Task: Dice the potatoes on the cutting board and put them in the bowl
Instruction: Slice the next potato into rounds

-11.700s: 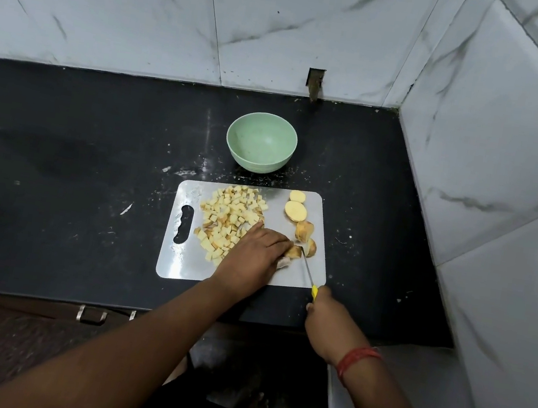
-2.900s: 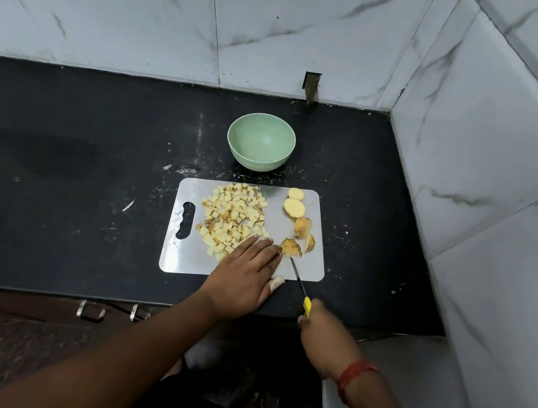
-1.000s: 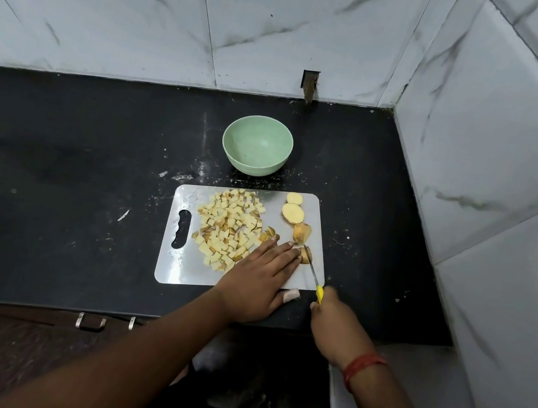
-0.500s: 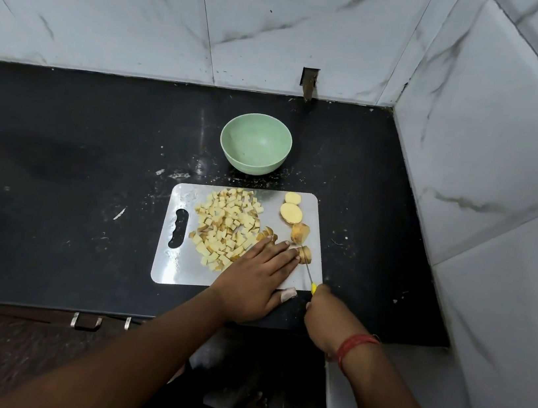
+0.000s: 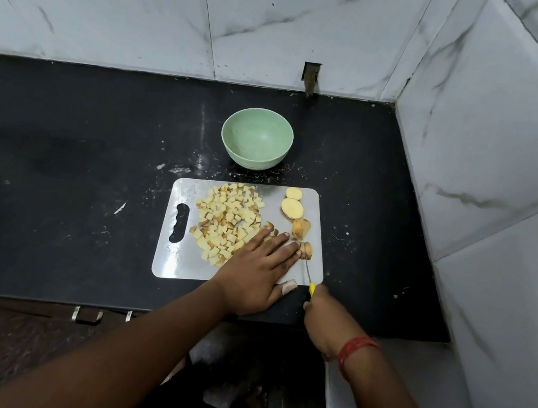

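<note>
Left hand [image 5: 257, 268] flat beside potato piece [image 5: 306, 250]

A single head-worn wide-angle camera looks forward and steeply down from above the person's arms onto the black table [image 5: 57, 174] in a tiled corner, close enough that both forearms fill the lower frame; straight edges bow outward.

A: Room to pass?
B: Left desk [image 5: 57, 174] open. Right side tight, wall [image 5: 490, 166] near board [image 5: 180, 260].
A: Board to bowl [image 5: 256, 138]?
B: Small gap, prob. passable. Dice pile [image 5: 227, 222] and slices [image 5: 292, 208] crowd the far edge.
</note>
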`<state>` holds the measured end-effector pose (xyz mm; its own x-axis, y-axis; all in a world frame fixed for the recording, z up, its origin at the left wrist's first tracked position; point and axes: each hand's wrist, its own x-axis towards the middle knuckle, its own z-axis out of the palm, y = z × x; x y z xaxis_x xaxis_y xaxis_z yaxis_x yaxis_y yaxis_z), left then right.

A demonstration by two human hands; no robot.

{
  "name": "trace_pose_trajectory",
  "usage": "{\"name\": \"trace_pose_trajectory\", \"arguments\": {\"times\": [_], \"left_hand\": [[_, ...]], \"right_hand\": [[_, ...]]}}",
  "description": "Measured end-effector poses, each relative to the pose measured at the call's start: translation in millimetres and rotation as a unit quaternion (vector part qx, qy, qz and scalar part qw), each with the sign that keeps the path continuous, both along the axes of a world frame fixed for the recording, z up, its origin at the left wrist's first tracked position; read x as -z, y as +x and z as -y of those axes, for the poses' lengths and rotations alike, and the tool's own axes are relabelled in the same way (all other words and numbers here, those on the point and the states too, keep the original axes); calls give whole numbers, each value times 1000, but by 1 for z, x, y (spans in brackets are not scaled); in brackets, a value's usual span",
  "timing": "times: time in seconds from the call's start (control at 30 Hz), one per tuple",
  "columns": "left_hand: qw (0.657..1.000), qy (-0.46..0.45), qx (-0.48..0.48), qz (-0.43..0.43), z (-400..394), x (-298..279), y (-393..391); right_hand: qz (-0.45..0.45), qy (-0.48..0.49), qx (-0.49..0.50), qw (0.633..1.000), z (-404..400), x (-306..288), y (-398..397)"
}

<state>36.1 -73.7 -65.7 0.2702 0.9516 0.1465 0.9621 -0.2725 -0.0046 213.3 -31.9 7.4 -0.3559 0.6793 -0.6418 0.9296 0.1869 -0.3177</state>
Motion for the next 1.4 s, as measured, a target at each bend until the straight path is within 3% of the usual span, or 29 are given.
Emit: {"name": "trace_pose_trajectory", "arguments": {"times": [0.4,0.57,0.7,0.93,1.17,1.4], "left_hand": [[1000,-4,-3,-3,3,1,0],[1000,16,-4,15,5,0,1],[1000,9,-2,20,6,-1,1],[1000,17,-19,15,7,0,0],[998,27,-51,22,9,-3,1],[999,38,-17,28,9,-1,0]], "right_hand": [[4,12,13,1000,24,1,27],[-66,15,70,995,24,-15,28],[-53,28,104,993,11,-20,21],[-22,-27,71,997,20,-16,15],[-24,-20,62,998,26,-15,16],[-46,-9,77,996,19,-19,23]]}}
